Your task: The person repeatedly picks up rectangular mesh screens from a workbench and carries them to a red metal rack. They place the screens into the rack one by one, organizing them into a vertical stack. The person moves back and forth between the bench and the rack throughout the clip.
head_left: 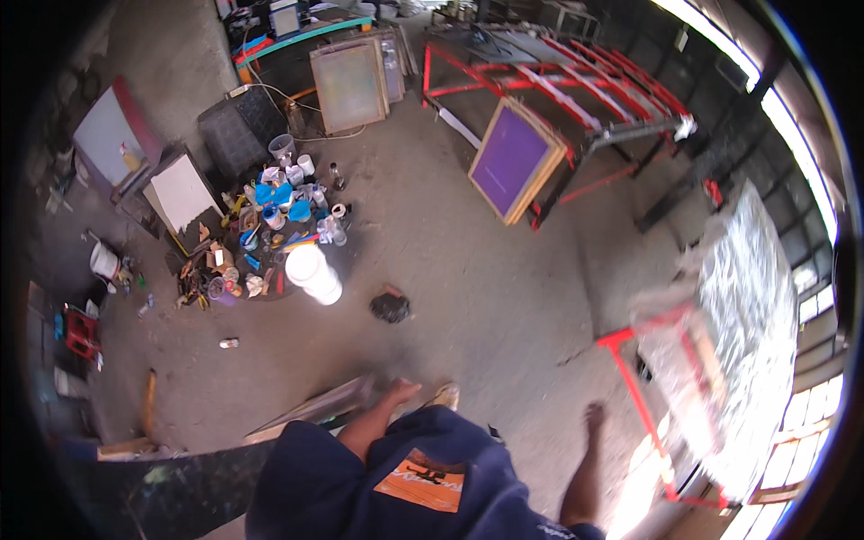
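Observation:
My left hand [402, 391] reaches forward beside my body, its fingers stretched out and nothing visible in them. Nearest to it are my shoe [446, 396] and some flat boards [310, 407] leaning low on the left. My right hand [595, 415] hangs low on the right, apart from everything. It is small and blurred, so how its fingers are set does not show. To its right stands a red metal frame [630, 378], close to a large sheet of clear plastic [747, 333].
Ahead on the floor lies a dark lump [391, 307]. White buckets [313, 275] stand by a cluttered round table [279, 279] of tubs and bottles. A purple screen frame [511, 164] leans against a red metal rack [558, 76]. More framed screens [349, 86] lean behind.

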Demonstrator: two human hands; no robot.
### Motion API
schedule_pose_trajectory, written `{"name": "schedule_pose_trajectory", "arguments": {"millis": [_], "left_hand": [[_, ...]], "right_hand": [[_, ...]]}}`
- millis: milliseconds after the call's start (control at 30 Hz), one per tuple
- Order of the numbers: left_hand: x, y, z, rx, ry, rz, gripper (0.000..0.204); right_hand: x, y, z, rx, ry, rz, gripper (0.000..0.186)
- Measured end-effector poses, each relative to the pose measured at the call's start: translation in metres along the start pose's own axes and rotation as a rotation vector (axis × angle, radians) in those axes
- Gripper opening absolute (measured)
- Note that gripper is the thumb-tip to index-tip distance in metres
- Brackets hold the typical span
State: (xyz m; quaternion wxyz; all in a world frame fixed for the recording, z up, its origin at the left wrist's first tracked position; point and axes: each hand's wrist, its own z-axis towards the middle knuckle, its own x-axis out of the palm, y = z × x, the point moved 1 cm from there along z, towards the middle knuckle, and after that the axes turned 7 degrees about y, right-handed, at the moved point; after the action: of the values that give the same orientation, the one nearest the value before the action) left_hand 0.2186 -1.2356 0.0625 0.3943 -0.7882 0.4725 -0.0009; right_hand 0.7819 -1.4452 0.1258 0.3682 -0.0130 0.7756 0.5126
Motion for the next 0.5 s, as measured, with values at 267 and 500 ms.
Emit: {"name": "schedule_pose_trajectory", "arguments": {"millis": [267, 500], "left_hand": [[-0.183, -0.174, 0.145, 0.159, -0.138, 0.1, 0.043], [-0.27, -0.177, 0.28, -0.098, -0.291, -0.066, 0.045]], "right_hand": [[0.165, -0.004, 0.043, 0.687, 0.476, -0.008, 0.024], [0.188, 0.09, 0.342, 0.566, 0.545, -0.144, 0.025]]}}
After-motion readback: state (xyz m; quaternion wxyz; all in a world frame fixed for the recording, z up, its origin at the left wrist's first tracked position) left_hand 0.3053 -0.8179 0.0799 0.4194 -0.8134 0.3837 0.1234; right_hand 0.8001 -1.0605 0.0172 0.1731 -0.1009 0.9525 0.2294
